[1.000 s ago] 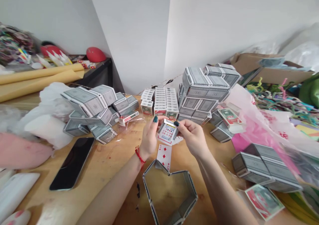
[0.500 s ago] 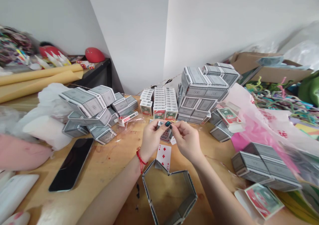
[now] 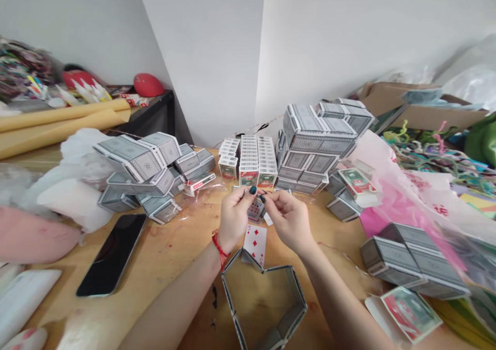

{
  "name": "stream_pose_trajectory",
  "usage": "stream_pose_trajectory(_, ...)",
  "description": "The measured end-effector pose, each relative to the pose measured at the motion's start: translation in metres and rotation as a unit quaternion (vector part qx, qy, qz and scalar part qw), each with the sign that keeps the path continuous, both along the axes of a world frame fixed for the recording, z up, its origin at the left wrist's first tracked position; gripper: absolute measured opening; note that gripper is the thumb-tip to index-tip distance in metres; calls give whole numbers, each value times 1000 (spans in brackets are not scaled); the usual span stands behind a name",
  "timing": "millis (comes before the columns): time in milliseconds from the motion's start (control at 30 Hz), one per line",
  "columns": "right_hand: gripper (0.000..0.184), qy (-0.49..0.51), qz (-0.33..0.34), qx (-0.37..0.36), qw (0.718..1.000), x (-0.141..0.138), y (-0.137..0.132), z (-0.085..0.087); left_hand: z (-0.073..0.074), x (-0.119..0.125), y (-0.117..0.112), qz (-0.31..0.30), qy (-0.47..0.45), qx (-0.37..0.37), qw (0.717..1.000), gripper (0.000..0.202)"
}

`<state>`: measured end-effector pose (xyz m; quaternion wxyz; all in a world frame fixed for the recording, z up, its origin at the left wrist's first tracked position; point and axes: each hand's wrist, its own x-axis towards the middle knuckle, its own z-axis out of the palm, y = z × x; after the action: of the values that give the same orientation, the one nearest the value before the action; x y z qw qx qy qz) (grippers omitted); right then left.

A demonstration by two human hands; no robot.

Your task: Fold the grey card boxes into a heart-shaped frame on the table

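Both hands meet just above the wooden table [image 3: 163, 257], pinching one playing card [image 3: 256, 209] between them. The left hand [image 3: 233, 218] grips its left edge with thumb and forefinger closed on it, and the right hand [image 3: 289, 217] closes on the right edge the same way — the card looks bent between the fingers, though how far is hard to tell. Just below the hands a three of diamonds [image 3: 255, 243] leans against the near corner of a heart-shaped frame of folded cards [image 3: 263, 301]. Rows of card boxes [image 3: 248, 159] stand just behind the hands. The risk I see: a wrist dropping could knock the leaning card or push the light frame out of shape, and a crooked fold would spoil the held card's fit.
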<state>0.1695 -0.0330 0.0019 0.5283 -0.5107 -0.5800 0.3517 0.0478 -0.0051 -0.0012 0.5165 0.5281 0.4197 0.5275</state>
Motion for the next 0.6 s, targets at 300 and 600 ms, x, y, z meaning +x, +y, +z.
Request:
stream_pose_trajectory(300, 22, 144, 52, -86, 985, 3, 6, 7, 1, -1, -3, -2, 140, 96, 985, 30)
stream_pose_trajectory(600, 24, 149, 64, -98, 982, 1, 4, 3, 0, -4, -6, 78, 338, 238, 907, 27)
